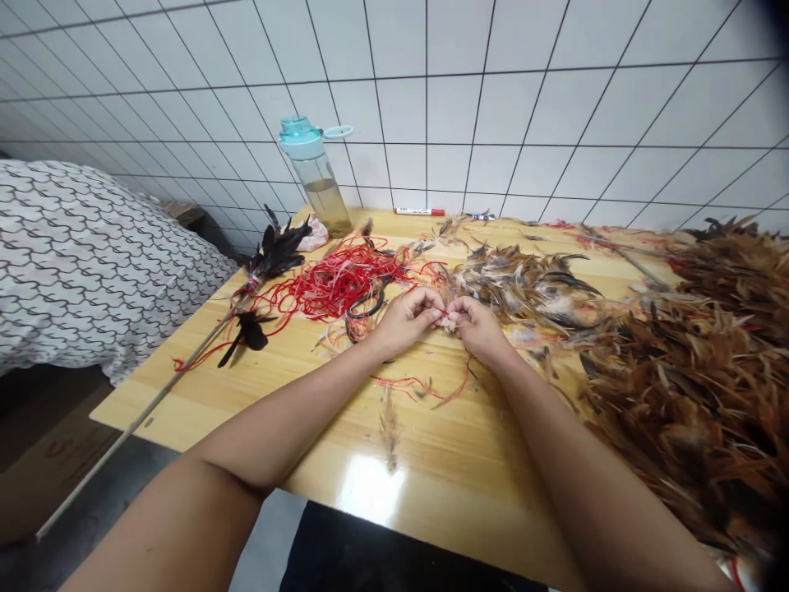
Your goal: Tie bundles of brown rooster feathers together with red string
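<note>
My left hand (407, 319) and my right hand (477, 327) meet over the middle of the wooden table (345, 460), both with fingers pinched. Between them sits a small pale bundle of feather quills (449, 324) with a red string (459, 382) that trails down onto the table. A tangle of red strings (336, 284) lies just beyond my left hand, with black scissors (365, 306) at its near edge. Brown feathers (536, 288) are heaped past my right hand.
A large pile of brown feathers (708, 370) covers the table's right side. A thin stick with black feathers (246, 304) lies at the left. A blue-capped water bottle (317, 177) and a red marker (419, 211) stand near the tiled wall. A patterned cloth (80, 263) is at left.
</note>
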`<control>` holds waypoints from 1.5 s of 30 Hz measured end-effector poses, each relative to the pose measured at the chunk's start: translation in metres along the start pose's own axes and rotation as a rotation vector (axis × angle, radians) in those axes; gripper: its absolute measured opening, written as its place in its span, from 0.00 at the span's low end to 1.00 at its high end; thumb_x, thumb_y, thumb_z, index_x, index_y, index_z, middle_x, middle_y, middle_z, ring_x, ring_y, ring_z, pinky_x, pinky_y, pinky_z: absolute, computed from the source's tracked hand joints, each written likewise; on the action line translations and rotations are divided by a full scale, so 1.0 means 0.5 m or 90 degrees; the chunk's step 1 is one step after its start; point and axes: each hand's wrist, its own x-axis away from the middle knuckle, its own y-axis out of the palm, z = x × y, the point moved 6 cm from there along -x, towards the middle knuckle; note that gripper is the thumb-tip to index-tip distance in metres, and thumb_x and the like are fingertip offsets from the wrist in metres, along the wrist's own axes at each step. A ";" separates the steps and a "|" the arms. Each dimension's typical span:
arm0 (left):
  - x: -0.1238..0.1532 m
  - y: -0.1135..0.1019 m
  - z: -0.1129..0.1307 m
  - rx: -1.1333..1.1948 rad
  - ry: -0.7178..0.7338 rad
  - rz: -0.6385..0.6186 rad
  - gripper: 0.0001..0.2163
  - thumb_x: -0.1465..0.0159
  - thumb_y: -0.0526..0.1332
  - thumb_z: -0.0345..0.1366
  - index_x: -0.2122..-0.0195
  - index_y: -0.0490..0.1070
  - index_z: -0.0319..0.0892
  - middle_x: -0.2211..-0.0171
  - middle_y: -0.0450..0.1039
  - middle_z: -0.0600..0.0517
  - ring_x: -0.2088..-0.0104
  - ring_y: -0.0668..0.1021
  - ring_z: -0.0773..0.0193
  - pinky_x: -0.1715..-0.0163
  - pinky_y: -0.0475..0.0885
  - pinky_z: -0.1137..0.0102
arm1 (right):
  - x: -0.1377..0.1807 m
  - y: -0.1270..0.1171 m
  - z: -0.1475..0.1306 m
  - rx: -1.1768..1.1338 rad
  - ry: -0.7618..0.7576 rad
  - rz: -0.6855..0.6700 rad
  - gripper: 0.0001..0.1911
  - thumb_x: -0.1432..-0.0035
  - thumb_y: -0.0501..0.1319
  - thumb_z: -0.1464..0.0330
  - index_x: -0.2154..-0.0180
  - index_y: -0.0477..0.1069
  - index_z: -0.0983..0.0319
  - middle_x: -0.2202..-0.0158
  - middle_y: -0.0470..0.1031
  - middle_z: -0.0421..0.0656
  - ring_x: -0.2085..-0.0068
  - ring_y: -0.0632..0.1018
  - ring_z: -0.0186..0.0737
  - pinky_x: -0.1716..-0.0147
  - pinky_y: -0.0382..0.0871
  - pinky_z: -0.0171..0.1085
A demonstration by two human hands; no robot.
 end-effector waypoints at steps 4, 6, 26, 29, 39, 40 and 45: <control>0.000 0.003 0.006 -0.017 -0.003 -0.002 0.05 0.39 0.58 0.35 0.66 0.64 0.39 0.73 0.65 0.55 0.71 0.69 0.71 0.68 0.65 0.75 | 0.000 -0.010 -0.009 0.037 -0.022 0.049 0.04 0.49 0.54 0.70 0.71 0.67 0.60 0.71 0.70 0.40 0.67 0.70 0.37 0.64 0.65 0.37; 0.001 0.005 0.010 -0.034 -0.004 -0.003 0.04 0.39 0.57 0.34 0.66 0.64 0.39 0.73 0.65 0.54 0.71 0.69 0.71 0.68 0.65 0.74 | 0.005 -0.016 -0.024 0.086 -0.052 0.077 0.06 0.49 0.53 0.73 0.71 0.68 0.59 0.69 0.71 0.42 0.65 0.71 0.39 0.62 0.65 0.38; 0.003 -0.008 0.034 -0.270 0.108 0.044 0.02 0.40 0.56 0.30 0.67 0.67 0.40 0.71 0.70 0.53 0.70 0.71 0.68 0.67 0.65 0.73 | 0.005 -0.016 -0.013 -0.023 -0.027 0.089 0.07 0.50 0.59 0.69 0.69 0.76 0.60 0.68 0.75 0.42 0.66 0.75 0.38 0.63 0.69 0.38; 0.005 -0.007 0.047 -0.334 0.144 0.057 0.03 0.40 0.55 0.29 0.68 0.67 0.40 0.71 0.70 0.52 0.69 0.71 0.68 0.65 0.65 0.72 | 0.003 -0.011 -0.006 -0.053 0.014 0.070 0.07 0.52 0.61 0.68 0.69 0.76 0.61 0.70 0.75 0.41 0.68 0.74 0.37 0.65 0.69 0.37; 0.008 0.001 0.055 -0.365 0.160 0.033 0.04 0.40 0.55 0.28 0.68 0.68 0.40 0.70 0.71 0.52 0.68 0.72 0.68 0.64 0.65 0.72 | 0.006 -0.009 -0.019 0.009 0.007 0.048 0.05 0.52 0.59 0.69 0.71 0.73 0.61 0.71 0.72 0.41 0.68 0.72 0.37 0.65 0.66 0.37; 0.008 0.001 0.056 -0.360 0.160 0.031 0.04 0.40 0.55 0.28 0.68 0.68 0.40 0.70 0.71 0.52 0.67 0.72 0.68 0.64 0.65 0.72 | 0.007 -0.011 -0.023 0.029 -0.004 0.049 0.05 0.51 0.59 0.70 0.71 0.73 0.60 0.70 0.71 0.41 0.67 0.72 0.38 0.64 0.66 0.38; 0.008 -0.001 0.039 -0.304 0.116 0.034 0.03 0.40 0.56 0.29 0.67 0.69 0.40 0.70 0.72 0.52 0.68 0.72 0.68 0.64 0.65 0.72 | 0.010 -0.015 -0.040 0.120 -0.041 0.055 0.07 0.49 0.54 0.75 0.73 0.68 0.60 0.69 0.70 0.42 0.64 0.71 0.40 0.60 0.64 0.39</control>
